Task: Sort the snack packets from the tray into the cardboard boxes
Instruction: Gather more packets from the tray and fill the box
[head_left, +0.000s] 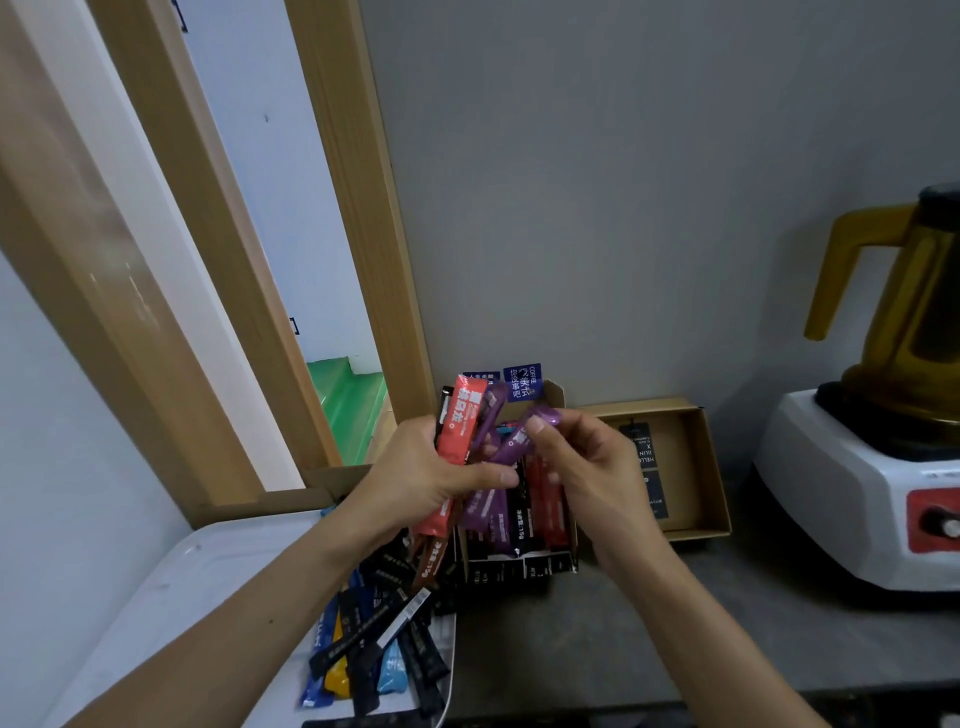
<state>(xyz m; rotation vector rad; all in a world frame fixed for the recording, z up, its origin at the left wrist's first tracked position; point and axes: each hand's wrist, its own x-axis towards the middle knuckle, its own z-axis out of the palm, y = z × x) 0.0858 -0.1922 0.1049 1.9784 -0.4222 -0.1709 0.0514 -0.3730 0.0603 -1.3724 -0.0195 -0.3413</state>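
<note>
Purple packet (511, 444) was pinched near its top end btw thumb & fingers of the right hand (592, 467), held up over the near cardboard box (519, 566), its lower end touching the bunch in the other hand. Left hand (426, 483) was wrapped round that bunch of packets, a red packet (460, 423) in front w/ purple & darker ones behind; exact count couldn't be told. Below both hands the near box already held a row of packets standing on end (black, purple, red), so sorting looked partly done, approx. midway at a guess. Just to its right the second box (696, 532) lay open & flat, w/ only dark cards or labels visible inside, no packets that I could see. Left to do: a loose pile of packets (374, 639), black, blue, yellow, light blue, on the right edge of the white tray (208, 571), plus the handful in hand. All sat on a grey counter (597, 649) against the wall, w/ a white-based blender (857, 467) further right.
</note>
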